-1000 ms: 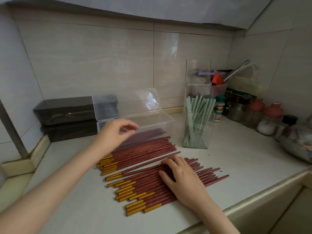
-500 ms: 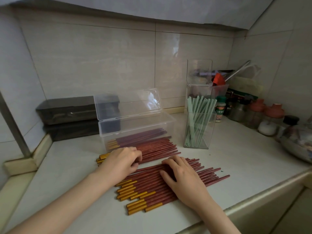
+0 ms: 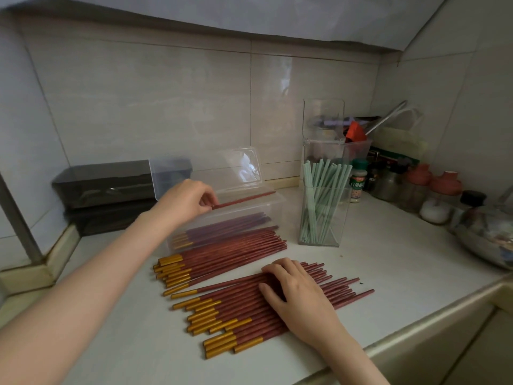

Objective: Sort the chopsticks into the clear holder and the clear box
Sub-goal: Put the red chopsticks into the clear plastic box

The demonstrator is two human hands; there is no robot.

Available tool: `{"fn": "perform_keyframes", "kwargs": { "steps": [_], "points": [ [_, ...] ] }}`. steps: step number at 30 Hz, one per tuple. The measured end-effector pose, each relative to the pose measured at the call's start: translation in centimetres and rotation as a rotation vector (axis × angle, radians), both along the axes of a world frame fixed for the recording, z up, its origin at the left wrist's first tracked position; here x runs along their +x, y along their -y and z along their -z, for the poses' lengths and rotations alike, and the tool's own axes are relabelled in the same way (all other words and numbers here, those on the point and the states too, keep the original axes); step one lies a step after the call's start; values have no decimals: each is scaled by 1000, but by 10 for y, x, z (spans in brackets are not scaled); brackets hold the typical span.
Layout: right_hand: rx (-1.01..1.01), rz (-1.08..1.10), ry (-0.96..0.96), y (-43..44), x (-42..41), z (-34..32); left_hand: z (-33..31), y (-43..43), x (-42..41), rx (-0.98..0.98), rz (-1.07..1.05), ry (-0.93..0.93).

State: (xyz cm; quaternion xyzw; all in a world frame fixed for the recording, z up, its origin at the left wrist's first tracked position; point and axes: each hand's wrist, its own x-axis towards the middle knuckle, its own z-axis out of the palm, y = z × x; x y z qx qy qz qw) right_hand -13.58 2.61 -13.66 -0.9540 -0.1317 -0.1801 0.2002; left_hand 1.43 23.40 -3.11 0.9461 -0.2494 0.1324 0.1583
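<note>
In the middle of the frame the left hand point(image 3: 188, 200) pinches one red chopstick point(image 3: 244, 198) between thumb and curled fingers, holding it level over the open clear box point(image 3: 279, 207), which sits just behind the loose piles and already has a layer of red chopsticks lying along its floor. The end in the hand is covered, so which end it is cannot be told. At lower centre the right hand point(image 3: 299, 293) lies palm down, fingers only slightly bent, pressing on the near pile point(image 3: 244, 312) of red, gold-capped chopsticks on the counter point(image 3: 394, 262); it grips nothing. A second pile point(image 3: 227, 254) lies just in front of the box, touching or nearly touching its wall. To the right of centre the clear holder point(image 3: 322, 223) stands upright with the green chopsticks point(image 3: 319, 187) leaning inside it. The red sticks look light, stiff and smooth, so they should roll and slide easily; the flat hand probably keeps the near pile from scattering. A pinch near the thick gold end, or at the middle for balance, seems best. They are long and narrow, so they likely need to go in lengthwise, parallel to those already in the box.
</note>
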Motion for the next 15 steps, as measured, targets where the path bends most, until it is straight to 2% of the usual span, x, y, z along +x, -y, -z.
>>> {"fn": "perform_keyframes", "kwargs": {
  "steps": [3, 7, 9, 12, 15],
  "points": [
    [2, -1, 6, 0, 0, 0, 8, 2, 13, -9, -13, -72],
    [14, 0, 6, 0, -1, 0, 15, 0, 13, -170, -16, -125],
    [12, 0, 8, 0, 0, 1, 16, 1, 4, -222, -4, -76],
    [9, 0, 9, 1, 1, 1, 18, 2, -23, -286, 12, 92],
    [2, -2, 2, 1, 1, 1, 28, 7, -56, -240, 117, 178]
  ]
}}
